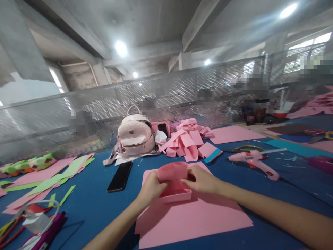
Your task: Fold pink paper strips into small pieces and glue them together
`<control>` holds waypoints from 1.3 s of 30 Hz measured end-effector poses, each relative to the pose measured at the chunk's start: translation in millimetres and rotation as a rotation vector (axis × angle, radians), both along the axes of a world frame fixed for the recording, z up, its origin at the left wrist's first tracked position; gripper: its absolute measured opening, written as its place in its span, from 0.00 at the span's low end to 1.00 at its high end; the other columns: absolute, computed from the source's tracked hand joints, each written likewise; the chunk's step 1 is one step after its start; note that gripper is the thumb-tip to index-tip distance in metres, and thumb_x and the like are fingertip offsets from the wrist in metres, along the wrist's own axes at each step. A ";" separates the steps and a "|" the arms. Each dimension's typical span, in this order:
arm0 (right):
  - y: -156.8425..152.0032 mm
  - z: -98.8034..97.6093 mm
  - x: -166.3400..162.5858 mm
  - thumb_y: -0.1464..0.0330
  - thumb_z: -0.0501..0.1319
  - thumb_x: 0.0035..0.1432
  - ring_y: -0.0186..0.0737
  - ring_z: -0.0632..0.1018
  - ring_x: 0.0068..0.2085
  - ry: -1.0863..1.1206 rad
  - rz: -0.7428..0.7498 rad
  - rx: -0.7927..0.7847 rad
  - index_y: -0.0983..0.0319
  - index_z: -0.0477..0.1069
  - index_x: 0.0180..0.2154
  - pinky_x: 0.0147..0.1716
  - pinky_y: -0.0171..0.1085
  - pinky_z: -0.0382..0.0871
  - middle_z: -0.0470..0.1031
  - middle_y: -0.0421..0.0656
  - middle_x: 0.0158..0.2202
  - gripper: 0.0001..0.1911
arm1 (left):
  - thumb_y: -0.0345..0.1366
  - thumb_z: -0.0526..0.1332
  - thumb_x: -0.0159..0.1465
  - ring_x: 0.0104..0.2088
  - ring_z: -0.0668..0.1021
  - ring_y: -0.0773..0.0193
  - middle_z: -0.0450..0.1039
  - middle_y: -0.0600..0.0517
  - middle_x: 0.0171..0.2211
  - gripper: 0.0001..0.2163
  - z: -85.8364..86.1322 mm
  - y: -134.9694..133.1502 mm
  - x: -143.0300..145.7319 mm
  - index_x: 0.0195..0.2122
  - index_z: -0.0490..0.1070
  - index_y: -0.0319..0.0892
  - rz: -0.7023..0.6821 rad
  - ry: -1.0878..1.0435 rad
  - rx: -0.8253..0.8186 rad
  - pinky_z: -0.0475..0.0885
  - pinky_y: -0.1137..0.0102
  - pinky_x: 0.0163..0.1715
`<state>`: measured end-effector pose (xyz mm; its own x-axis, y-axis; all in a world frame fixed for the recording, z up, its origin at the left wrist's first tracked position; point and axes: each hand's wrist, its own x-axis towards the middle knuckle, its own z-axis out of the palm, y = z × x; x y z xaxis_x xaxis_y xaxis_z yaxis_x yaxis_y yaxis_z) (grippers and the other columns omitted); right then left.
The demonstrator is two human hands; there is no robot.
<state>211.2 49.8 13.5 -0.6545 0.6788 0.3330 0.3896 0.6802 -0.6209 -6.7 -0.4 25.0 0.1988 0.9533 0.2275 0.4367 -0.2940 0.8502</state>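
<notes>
A small pink box [175, 197], apparently of foam sheet or card, rests on stacked pink sheets [192, 222] in front of me. Its back flap [172, 172] stands raised and slightly curved. My left hand [151, 187] grips the flap and box at the left, thumb reaching inside. On the opposite side, my right hand [201, 178] has its fingers curled around the right edge, thumb and fingertips near the inner wall. Some of the fingers on both hands are hidden behind the flap. A pink hot glue gun [256, 159] with a lit red light lies to the right.
A black phone [119, 177] and a pale pink backpack [135, 135] are at the left back. Pink strips [188, 139] pile up behind the box. Scissors [244, 148] lie by the glue gun. A power strip with a charger [37, 222] occupies the near left, below green strips [62, 173].
</notes>
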 end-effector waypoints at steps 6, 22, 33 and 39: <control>0.3 0.7 -2.6 0.69 0.66 0.47 0.42 0.78 0.31 -0.001 -0.017 -0.123 0.64 0.77 0.32 0.29 0.34 0.70 0.79 0.42 0.30 0.07 | 0.28 0.66 0.51 0.39 0.80 0.52 0.81 0.48 0.35 0.12 -6.4 0.6 1.2 0.37 0.80 0.37 -0.071 -0.018 -0.077 0.74 0.69 0.37; 0.6 11.5 -26.4 0.76 0.67 0.40 0.49 0.81 0.45 0.188 0.054 -0.432 0.61 0.76 0.50 0.37 0.35 0.75 0.83 0.43 0.42 0.30 | 0.34 0.75 0.47 0.39 0.83 0.52 0.82 0.48 0.38 0.19 -4.0 10.3 -0.6 0.41 0.79 0.38 -0.131 -0.088 -0.298 0.77 0.66 0.37; 9.4 -13.6 -5.0 0.54 0.71 0.47 0.57 0.80 0.47 0.464 -0.343 -0.363 0.64 0.77 0.45 0.44 0.47 0.76 0.82 0.52 0.44 0.28 | 0.58 0.65 0.59 0.34 0.79 0.63 0.80 0.44 0.39 0.32 -12.5 28.0 -23.4 0.56 0.73 0.39 -0.236 -0.614 -0.368 0.70 0.72 0.36; 5.4 -18.5 -4.9 0.51 0.69 0.50 0.56 0.80 0.48 0.514 -0.299 -0.398 0.65 0.76 0.47 0.46 0.46 0.76 0.81 0.53 0.47 0.29 | 0.55 0.67 0.59 0.31 0.73 0.65 0.76 0.50 0.30 0.23 -18.6 13.2 -9.1 0.42 0.80 0.37 -0.285 -0.602 -0.301 0.67 0.70 0.37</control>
<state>206.4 55.2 -5.0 -0.2478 0.9388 0.2393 0.1156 0.2739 -0.9548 -15.7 12.9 6.4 0.3712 0.9218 0.1120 -0.1903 -0.0425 0.9808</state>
